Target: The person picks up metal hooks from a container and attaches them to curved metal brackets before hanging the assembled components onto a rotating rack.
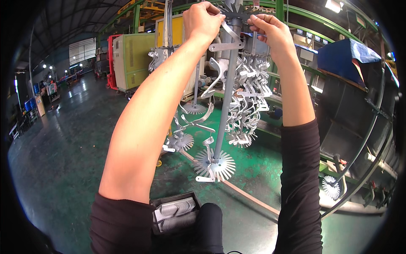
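Observation:
A grey upright pole (229, 93) stands in front of me, with a dark slotted disc (237, 12) at its top and a pale slotted disc (215, 166) near its foot. My left hand (202, 21) is raised to the top disc's left edge, its fingertips closed on the upper end of a bent metal bracket (231, 34). My right hand (272, 34) is up at the disc's right edge with thumb and fingers pinched together; what lies between them is too small to make out. More brackets (205, 120) hang linked in a chain left of the pole, down to the lower disc.
Behind the pole hang dense strings of similar brackets (249, 95). A dark crate (196, 195) of stacked metal parts sits low beside my leg. Beyond stand a green cabinet (137, 59), a blue cover (344, 57) and a hose (359, 144) at right. The floor (84, 169) is green.

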`<move>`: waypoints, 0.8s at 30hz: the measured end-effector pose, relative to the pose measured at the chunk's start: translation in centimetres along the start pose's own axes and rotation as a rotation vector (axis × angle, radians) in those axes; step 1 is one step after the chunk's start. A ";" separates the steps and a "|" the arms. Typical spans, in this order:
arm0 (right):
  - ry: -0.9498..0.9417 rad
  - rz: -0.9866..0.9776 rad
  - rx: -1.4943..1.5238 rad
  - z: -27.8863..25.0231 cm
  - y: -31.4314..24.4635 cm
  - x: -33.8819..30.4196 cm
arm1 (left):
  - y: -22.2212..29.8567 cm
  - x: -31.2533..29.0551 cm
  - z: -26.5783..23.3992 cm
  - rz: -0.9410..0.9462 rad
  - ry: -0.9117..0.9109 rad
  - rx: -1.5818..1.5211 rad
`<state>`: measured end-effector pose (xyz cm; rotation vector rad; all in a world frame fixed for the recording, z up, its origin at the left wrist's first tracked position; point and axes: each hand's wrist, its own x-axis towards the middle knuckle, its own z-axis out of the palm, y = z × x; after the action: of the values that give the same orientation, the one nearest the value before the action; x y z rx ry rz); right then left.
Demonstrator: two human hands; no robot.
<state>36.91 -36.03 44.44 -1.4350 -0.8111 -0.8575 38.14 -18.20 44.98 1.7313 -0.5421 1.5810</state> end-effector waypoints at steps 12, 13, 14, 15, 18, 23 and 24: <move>-0.027 -0.007 0.013 0.0 0.8 0.4 | 0.2 1.6 0.8 0.065 0.113 0.000; -0.026 -0.003 0.008 0.0 0.8 0.4 | 0.4 1.6 0.7 0.073 0.112 0.012; -0.025 0.001 0.003 0.0 0.8 0.3 | 0.4 1.6 0.7 0.080 0.111 0.025; -0.024 0.006 0.000 0.0 0.9 0.2 | 0.3 1.7 0.9 0.088 0.103 0.014; -0.019 0.013 0.007 0.1 1.1 0.1 | 0.1 1.8 1.2 0.095 0.088 -0.009; -0.021 0.023 -0.009 0.2 1.3 0.0 | 0.1 1.6 1.6 0.097 0.165 -0.047; -0.020 0.024 -0.014 0.3 1.3 -0.1 | 0.1 1.6 1.6 0.106 0.171 -0.049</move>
<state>38.03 -35.80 43.72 -1.4647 -0.8023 -0.8330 39.35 -19.19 46.61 1.5357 -0.5907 1.7562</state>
